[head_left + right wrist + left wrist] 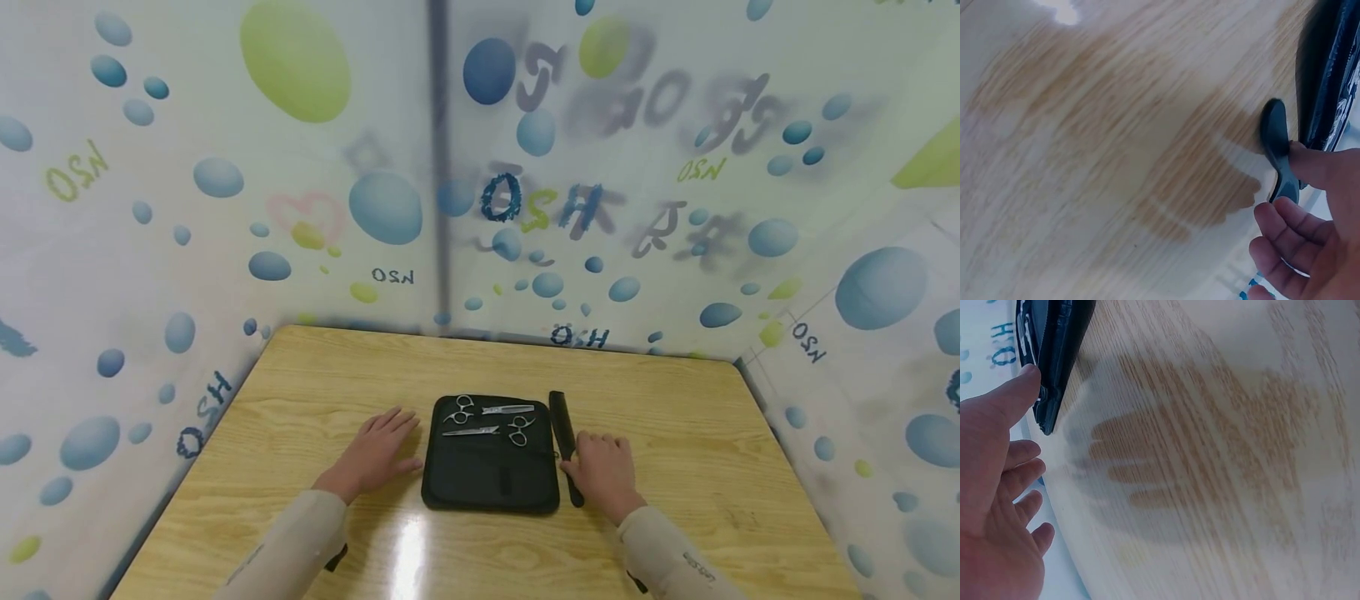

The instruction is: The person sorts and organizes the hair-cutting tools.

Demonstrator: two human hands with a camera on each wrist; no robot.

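Note:
A black case [487, 483] lies flat on the table, with hairdressing scissors [480, 431] and thinning scissors [510, 409] on its upper half. To its right a black comb [561, 421] lies lengthwise along the edge. My right hand [606, 471] pinches the comb's handle [1274, 128], thumb on the case side and fingers on the other. Left of the case my left hand [378, 450] is spread with straight fingers and holds nothing. Its thumb [1019, 394] points at the case's side, overlapping the case's edge [1060, 362] in the left wrist view.
The wooden table [675, 400] has rounded far corners and a glossy light reflection near its front. A pale curtain [637, 167] printed with blue and green dots and letters stands behind it and along both sides.

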